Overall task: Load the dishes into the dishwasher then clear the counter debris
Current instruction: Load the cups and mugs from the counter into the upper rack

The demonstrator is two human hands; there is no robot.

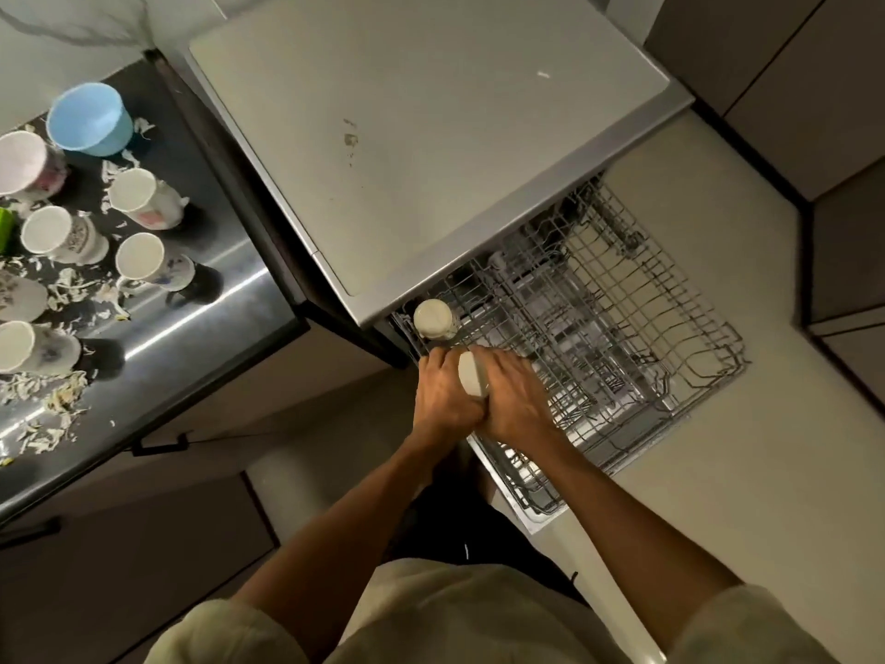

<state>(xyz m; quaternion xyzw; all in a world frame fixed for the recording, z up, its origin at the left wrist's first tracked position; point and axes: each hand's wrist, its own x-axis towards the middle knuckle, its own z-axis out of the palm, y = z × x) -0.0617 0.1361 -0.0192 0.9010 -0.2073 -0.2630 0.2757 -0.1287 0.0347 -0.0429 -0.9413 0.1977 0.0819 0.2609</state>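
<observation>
Both my hands hold one white mug (pixel 473 376) over the near left corner of the pulled-out wire rack (pixel 622 337) of the dishwasher. My left hand (pixel 443 395) grips the mug from the left and my right hand (pixel 515 395) grips it from the right, so only a strip of the mug shows between them. Another white mug (pixel 435 318) stands in the rack just behind my hands. On the dark counter (pixel 201 318) at the left stand several white floral mugs (pixel 143 196) and a light blue bowl (pixel 91 118).
Pale shredded debris (pixel 57 400) lies scattered over the counter among the mugs. A plate (pixel 17 297) and a green object (pixel 5 230) sit at the left edge. The dishwasher's grey top (pixel 407 112) lies beyond the rack. Pale floor (pixel 766 472) is to the right.
</observation>
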